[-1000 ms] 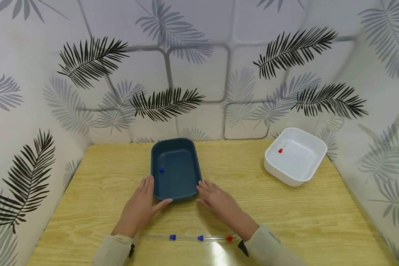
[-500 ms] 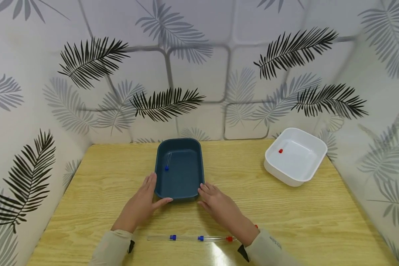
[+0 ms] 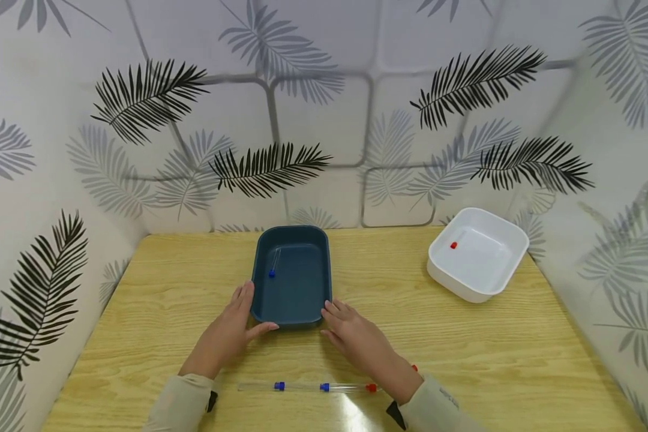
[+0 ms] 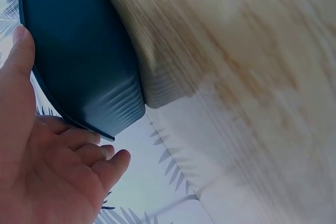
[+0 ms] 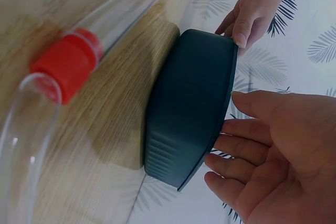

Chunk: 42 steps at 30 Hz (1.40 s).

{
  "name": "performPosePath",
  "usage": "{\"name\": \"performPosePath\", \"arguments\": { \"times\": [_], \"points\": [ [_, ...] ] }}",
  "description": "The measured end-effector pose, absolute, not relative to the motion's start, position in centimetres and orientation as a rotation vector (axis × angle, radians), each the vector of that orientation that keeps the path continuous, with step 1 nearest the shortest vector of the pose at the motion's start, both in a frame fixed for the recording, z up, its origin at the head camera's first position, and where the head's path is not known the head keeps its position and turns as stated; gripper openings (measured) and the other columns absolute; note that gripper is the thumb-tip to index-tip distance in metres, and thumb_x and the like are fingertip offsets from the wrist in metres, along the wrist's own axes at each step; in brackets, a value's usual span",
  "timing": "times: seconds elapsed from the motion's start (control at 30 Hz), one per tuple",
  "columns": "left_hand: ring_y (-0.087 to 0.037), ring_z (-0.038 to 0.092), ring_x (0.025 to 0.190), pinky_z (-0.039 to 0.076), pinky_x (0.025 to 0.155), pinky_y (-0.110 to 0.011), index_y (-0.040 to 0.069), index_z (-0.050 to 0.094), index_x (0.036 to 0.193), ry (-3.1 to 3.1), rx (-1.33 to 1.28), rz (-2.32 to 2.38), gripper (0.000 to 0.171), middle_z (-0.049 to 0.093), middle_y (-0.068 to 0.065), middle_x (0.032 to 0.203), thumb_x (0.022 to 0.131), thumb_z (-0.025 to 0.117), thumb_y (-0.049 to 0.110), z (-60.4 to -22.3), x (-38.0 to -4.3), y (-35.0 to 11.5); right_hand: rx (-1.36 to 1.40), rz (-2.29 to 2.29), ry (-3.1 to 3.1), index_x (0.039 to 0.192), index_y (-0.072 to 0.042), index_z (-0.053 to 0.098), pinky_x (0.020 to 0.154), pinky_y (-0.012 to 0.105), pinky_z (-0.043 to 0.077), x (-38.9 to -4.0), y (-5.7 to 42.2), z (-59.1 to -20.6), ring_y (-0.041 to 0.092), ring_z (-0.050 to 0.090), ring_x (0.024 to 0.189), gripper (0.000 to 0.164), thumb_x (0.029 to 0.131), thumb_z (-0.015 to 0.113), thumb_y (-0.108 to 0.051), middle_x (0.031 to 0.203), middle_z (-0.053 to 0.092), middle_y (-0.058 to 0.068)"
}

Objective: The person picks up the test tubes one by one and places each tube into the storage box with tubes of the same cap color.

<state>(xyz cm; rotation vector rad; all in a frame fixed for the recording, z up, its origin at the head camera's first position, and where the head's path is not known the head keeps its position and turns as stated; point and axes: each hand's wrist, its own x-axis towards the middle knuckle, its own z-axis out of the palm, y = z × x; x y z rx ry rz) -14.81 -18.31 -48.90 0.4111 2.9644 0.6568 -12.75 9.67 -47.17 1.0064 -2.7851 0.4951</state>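
A dark blue-green plastic basin (image 3: pixel 294 294) stands on the table, a clear test tube with a blue cap (image 3: pixel 272 273) lying inside it. My left hand (image 3: pixel 224 336) touches its near left corner, fingers along the left side and thumb at the near rim. At the near right corner my right hand (image 3: pixel 359 336) rests its fingertips by the rim, fingers loosely extended. The right wrist view shows both hands at the basin's rim (image 5: pixel 229 95). Between my forearms a row of clear tubes lies near me, with blue caps (image 3: pixel 324 387) and a red cap (image 3: pixel 371 388).
A white basin (image 3: pixel 477 255) stands at the back right, holding a tube with a red cap (image 3: pixel 453 245). Another red cap (image 3: pixel 414 368) peeks out from behind my right wrist. A leaf-patterned backdrop (image 3: pixel 324 198) borders the wooden table (image 3: pixel 507 354) at the back and sides.
The dark basin has slid a little to the right and turned slightly, its tube moving with it. My hands stay at its near corners; over the last half second hardly anything moves.
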Motion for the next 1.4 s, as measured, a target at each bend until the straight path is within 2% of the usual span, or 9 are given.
{"name": "performPosePath", "arguments": {
  "times": [0.57,0.83,1.13,1.4],
  "points": [
    [-0.031,0.01,0.14,0.035,0.1,-0.05,0.003,0.007,0.149,3.0,0.415,0.581,0.104,0.007,-0.015,0.154,0.081,0.042,0.073,-48.6,-14.5,-18.2,1.003,0.469,-2.845,0.131,0.0,0.052,0.098,0.04,0.04,-12.6,9.8,-47.0,0.03,0.039,0.129,0.048,0.092,0.059,-0.027,0.138,0.044,0.014],
    [-0.032,0.007,0.14,0.029,0.104,-0.05,0.001,0.007,0.148,3.065,0.507,0.527,0.104,0.005,-0.017,0.154,0.081,0.041,0.073,-47.4,-14.8,-18.1,0.987,0.539,-2.844,0.138,0.0,0.042,0.098,0.037,0.04,-12.4,11.0,-46.5,0.026,0.035,0.131,0.057,0.092,0.058,-0.031,0.145,0.035,0.016],
    [-0.026,0.002,0.141,0.026,0.106,-0.046,0.006,0.005,0.149,3.103,0.662,0.528,0.097,0.004,-0.013,0.155,0.084,0.038,0.071,-44.8,-14.9,-14.6,0.756,0.589,-2.934,0.141,-0.002,0.037,0.101,0.043,0.036,-13.1,15.5,-45.7,0.026,0.029,0.134,0.059,0.094,0.055,-0.033,0.147,0.032,0.013],
    [-0.026,0.005,0.141,0.021,0.109,-0.042,0.002,0.009,0.148,3.114,0.893,0.422,0.089,0.006,-0.014,0.154,0.09,0.033,0.066,-43.3,-15.6,-9.7,0.573,0.634,-2.973,0.141,0.001,0.035,0.101,0.05,0.033,-13.7,21.6,-46.0,0.033,0.028,0.134,0.064,0.096,0.049,-0.041,0.147,0.03,0.018]
  ]
}}
